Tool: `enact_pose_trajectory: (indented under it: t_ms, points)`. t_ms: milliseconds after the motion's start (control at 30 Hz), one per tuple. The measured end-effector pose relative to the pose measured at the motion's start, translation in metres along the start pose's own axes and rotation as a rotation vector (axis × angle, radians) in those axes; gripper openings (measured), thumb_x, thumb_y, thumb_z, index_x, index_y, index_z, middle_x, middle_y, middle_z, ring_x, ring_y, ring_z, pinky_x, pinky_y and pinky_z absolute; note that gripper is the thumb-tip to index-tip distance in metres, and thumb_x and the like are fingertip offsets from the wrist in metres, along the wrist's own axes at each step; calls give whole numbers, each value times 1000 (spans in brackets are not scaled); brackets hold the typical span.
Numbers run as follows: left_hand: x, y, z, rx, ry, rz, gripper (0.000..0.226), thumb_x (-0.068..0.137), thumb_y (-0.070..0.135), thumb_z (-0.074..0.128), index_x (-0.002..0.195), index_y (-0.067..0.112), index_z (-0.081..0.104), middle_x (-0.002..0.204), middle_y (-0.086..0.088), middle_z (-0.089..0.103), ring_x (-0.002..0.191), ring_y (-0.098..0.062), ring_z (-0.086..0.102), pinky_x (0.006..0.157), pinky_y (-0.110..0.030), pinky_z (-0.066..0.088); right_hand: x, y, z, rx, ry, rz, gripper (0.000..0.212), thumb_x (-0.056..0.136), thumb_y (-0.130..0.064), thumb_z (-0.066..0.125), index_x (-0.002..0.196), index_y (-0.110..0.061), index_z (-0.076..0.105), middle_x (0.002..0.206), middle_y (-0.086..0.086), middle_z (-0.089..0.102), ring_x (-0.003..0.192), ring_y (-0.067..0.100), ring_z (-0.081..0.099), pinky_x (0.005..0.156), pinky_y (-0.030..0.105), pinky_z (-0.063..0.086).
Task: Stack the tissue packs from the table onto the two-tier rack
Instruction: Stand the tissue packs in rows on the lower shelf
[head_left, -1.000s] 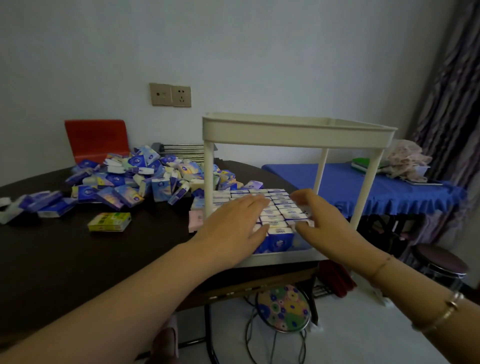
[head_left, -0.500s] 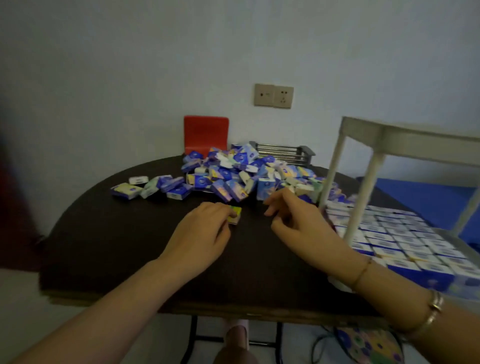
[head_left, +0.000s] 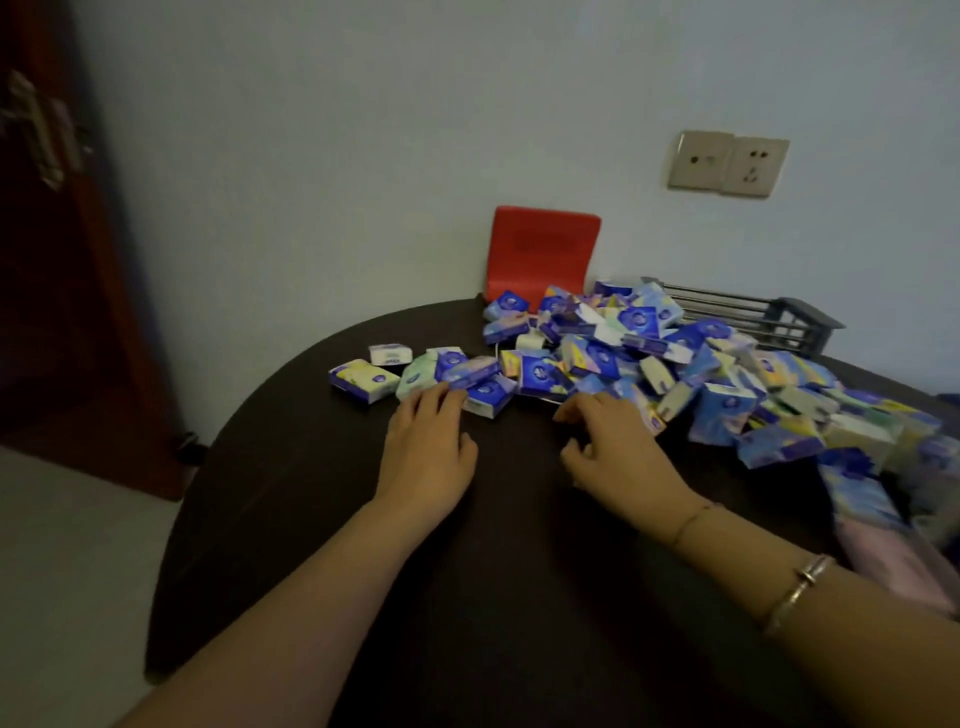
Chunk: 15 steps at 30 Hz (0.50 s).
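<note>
From my remote feed, dim light falls on a pale wall (head_left: 415, 130) with a double socket plate (head_left: 727, 163) at far right. A dark round table (head_left: 311, 519) fills the foreground; a red chair back (head_left: 543, 249) rises behind it, a dark wooden door (head_left: 62, 260) stands left above pale floor (head_left: 62, 571).

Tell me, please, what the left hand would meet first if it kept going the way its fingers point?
Most likely the blue tissue pack just ahead of the left hand; its fingertips look almost on it already.

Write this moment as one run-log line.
left hand: open, reaching tissue packs | right hand: open, at pile edge | table: packs loose
</note>
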<state>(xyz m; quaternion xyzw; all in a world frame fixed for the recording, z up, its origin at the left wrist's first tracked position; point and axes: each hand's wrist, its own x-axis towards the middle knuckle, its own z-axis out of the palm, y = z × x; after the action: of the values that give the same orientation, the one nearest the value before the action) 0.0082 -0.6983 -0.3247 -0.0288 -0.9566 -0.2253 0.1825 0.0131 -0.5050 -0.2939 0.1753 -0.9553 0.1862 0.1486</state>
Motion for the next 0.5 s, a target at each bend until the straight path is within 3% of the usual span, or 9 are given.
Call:
enact_pose_trajectory:
  t_ms: [167,267,400,500]
  points:
    - [47,2,20,-16,84,-27,59,96,26,48,148,20,23,158,-2,18,147,-22,-7,120,-42,3,37,0,23,-77,1,-60,34,92,-26,49,126,-22,49,126,-1,50,118,18,38,100,35,36]
    - [58,0,26,29,37,-39,60,96,32,48,149,21,22,158,-4,17,146,-23,-14,118,-44,-5,52,-5,34,-77,-18,-119,44,93,-29,48,135,-20,45,136,-2,48,128,18,35,106,36,33]
    - [59,-7,20,138,37,-13,57,94,42,48,145,25,30,152,-2,31,147,-25,0,116,-49,-6,70,-11,46,-131,-101,-136,48,95,-32,44,139,-14,43,143,3,43,134,21,33,110,40,31]
    - [52,-10,10,182,21,-41,55,92,48,49,141,27,39,145,-4,35,140,-27,16,117,-48,4,71,-16,52,-110,-139,-123,33,94,-34,44,118,-13,54,124,6,55,120,22,46,99,38,40]
